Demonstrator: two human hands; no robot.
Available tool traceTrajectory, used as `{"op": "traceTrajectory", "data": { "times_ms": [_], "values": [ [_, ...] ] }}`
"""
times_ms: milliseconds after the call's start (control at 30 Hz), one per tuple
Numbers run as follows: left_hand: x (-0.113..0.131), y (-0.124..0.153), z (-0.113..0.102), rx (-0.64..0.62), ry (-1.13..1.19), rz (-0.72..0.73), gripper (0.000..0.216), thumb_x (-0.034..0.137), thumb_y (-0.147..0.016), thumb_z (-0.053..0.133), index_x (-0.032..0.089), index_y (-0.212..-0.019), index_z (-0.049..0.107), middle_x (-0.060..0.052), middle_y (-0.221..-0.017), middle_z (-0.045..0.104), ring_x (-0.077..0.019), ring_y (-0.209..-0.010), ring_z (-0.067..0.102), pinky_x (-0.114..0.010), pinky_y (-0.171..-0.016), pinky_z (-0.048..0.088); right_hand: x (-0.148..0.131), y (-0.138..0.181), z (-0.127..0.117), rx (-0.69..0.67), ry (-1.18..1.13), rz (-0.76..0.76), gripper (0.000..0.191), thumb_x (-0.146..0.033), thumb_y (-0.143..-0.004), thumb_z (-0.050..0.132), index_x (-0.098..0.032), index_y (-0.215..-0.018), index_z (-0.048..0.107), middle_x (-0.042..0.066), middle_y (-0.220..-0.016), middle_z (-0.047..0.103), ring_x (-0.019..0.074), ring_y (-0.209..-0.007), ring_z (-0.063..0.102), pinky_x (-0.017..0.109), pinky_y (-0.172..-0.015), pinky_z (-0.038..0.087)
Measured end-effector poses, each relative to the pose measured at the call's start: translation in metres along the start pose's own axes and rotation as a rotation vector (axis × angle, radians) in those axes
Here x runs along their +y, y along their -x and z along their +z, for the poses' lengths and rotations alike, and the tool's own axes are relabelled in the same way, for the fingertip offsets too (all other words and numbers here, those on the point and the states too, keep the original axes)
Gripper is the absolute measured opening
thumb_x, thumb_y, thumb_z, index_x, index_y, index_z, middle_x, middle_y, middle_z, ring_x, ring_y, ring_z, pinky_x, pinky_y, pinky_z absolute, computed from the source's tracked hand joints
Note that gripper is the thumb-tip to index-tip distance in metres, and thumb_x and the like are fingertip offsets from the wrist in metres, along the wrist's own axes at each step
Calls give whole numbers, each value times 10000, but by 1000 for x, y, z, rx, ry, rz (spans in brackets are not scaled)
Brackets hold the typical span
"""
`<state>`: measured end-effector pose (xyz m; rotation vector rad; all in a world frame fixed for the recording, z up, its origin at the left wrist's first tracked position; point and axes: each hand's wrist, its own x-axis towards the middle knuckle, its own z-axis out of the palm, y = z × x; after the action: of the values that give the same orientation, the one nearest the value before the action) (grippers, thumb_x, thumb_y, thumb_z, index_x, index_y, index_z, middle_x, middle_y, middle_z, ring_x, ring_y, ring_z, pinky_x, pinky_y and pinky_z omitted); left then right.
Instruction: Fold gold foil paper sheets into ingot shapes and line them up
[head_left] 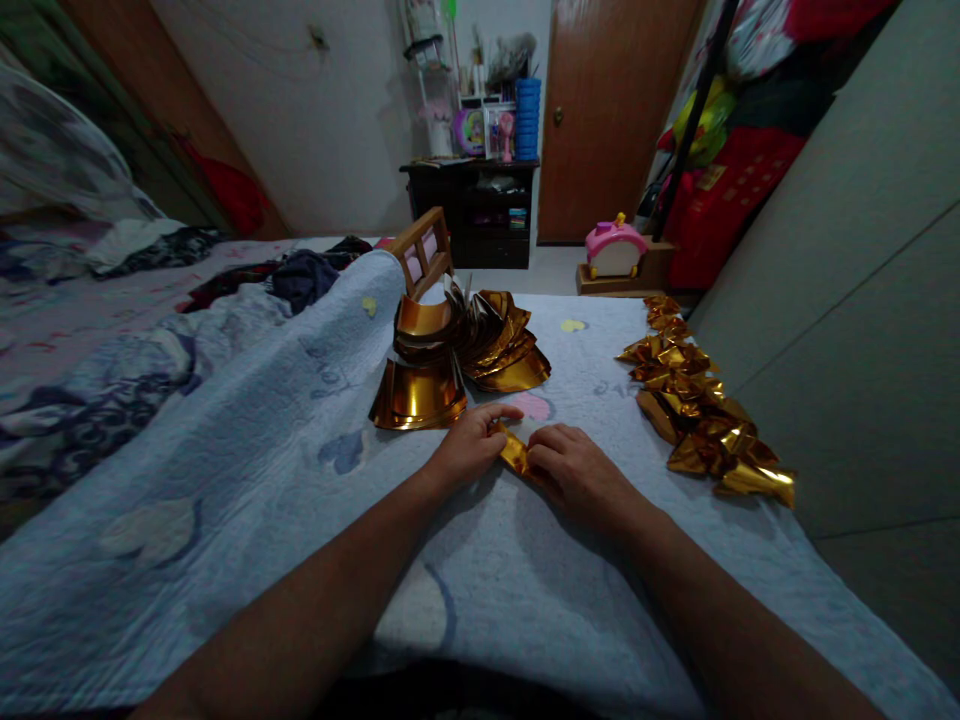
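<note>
A narrow folded strip of shiny gold foil paper [514, 452] lies between my two hands, low over the light blue quilt. My left hand [474, 442] grips its left end, with the index finger stretched out past it. On the other end, my right hand [574, 465] is closed with bent fingers that partly cover the strip. Beyond my left hand sits a stack of curved gold foil sheets [420, 392]. More loose gold sheets [510, 350] fan out beside that stack.
Folded gold foil pieces [697, 410] lie in a row along the quilt's [495, 560] right edge. A wooden rack [420, 250] stands behind the sheets. At the back are a pink toy [616, 248] and a dark cabinet [472, 215]. A pale panel [862, 300] borders the right side.
</note>
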<state>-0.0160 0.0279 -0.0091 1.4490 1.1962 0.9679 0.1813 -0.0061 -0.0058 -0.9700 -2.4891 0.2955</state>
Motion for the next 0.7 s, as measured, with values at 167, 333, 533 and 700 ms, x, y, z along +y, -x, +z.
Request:
{"op": "traceTrajectory", "data": {
  "times_ms": [167,333,533,700],
  "values": [
    [2,0,-2,-11,52,-7,492,43,-628,606,189,-1058,794,-87,-961,749,-204,-808,649,-276,-677,507,0,1,-1,-10,-56,8,101,-116,-935,587,-184,-945,661,90,-1022,675,219,-951,583,364,-846,478],
    [4,0,-3,-27,2,19,539,18,-611,578,194,-1072,793,-96,-1114,742,-237,-960,663,-331,-852,525,-3,0,-3,-50,-148,24,170,-60,-913,559,-177,-986,658,97,-1085,682,223,-1040,604,381,-913,494],
    [-1,-2,-2,7,-58,99,513,17,-607,591,210,-1033,799,-86,-1122,741,-288,-1135,626,-432,-1105,412,-4,-1,-4,-55,-188,26,134,-108,-951,568,-176,-973,681,92,-1022,700,198,-954,633,343,-862,513],
    [-5,-2,-2,8,-153,120,494,12,-664,555,188,-1067,781,-90,-1128,731,-255,-1081,658,-407,-1048,470,-3,0,-4,-47,-144,12,141,-141,-964,583,-172,-987,719,103,-1030,714,204,-950,644,348,-853,518]
  ]
}}
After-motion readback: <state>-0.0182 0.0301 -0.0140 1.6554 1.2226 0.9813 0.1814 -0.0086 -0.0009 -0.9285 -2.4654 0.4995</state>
